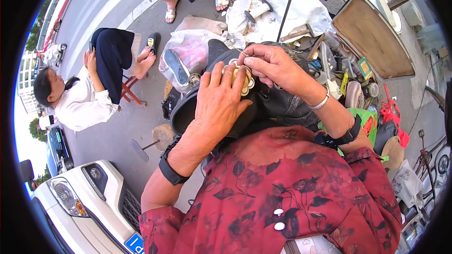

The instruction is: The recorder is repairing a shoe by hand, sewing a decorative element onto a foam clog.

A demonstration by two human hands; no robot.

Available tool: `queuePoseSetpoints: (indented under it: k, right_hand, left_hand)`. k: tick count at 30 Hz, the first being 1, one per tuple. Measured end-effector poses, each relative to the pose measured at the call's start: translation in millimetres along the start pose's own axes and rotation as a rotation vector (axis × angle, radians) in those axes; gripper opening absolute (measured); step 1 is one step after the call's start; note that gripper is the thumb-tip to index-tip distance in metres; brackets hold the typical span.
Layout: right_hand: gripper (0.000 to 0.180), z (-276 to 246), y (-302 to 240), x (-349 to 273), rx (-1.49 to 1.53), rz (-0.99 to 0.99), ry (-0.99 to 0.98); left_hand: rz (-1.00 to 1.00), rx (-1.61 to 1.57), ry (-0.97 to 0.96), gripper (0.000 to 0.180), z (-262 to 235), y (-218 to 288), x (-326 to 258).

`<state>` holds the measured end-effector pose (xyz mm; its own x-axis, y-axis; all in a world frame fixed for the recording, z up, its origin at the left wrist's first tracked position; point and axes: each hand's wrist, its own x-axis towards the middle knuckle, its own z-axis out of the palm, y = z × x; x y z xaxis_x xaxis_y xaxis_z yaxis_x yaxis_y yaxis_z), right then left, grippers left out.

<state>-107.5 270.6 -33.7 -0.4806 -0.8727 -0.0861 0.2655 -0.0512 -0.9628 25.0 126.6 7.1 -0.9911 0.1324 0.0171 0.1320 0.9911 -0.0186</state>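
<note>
A black leather shoe (263, 106) is held in the lap, and both hands are set on it. The left hand (217, 99) is laid flat over the shoe's upper, its fingers stretched forward and spread, so that the grip is open and pressing rather than clasping; the fingertips rest on a pale flower-shaped ornament (242, 79) fixed to the shoe, which is steadied beneath them. The left wrist is bent downward, and a black wristband (170, 169) is worn on the forearm, which rises from the lower left. The right hand (273, 66) is placed just beyond the ornament, touching the left fingertips; its grip is closed, thumb and forefinger being pinched together on a thin needle (241, 52) whose tip projects to the left of the pinch. The remaining right fingers are curled in. A silver bangle (322, 102) and a black band (349, 132) are worn on the right forearm, which is angled in from the right. Beyond the grips, a white cloth with small tools (282, 14) and a plastic bag (186, 56) lie on the pavement. To the left of the grips, a person in a white top (84, 101) is seated on a low stool.
</note>
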Motion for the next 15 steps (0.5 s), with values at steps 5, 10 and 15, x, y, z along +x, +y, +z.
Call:
queuePoseSetpoints:
  k: [5, 10, 15]
  right_hand:
    - [0.024, -1, -35, -3, -0.034, -0.091, 0.048]
    - [0.024, -2, -63, -14, -0.143, -0.133, 0.084]
    - [0.024, -2, -61, -12, -0.009, -0.136, 0.124]
  left_hand:
    - [-0.020, -0.026, -0.014, 0.074, 4, 0, 0]
    - [-0.017, -0.034, -0.008, 0.075, 7, 0, -1]
    - [-0.058, -0.352, 0.119, 0.057, -3, -19, -3]
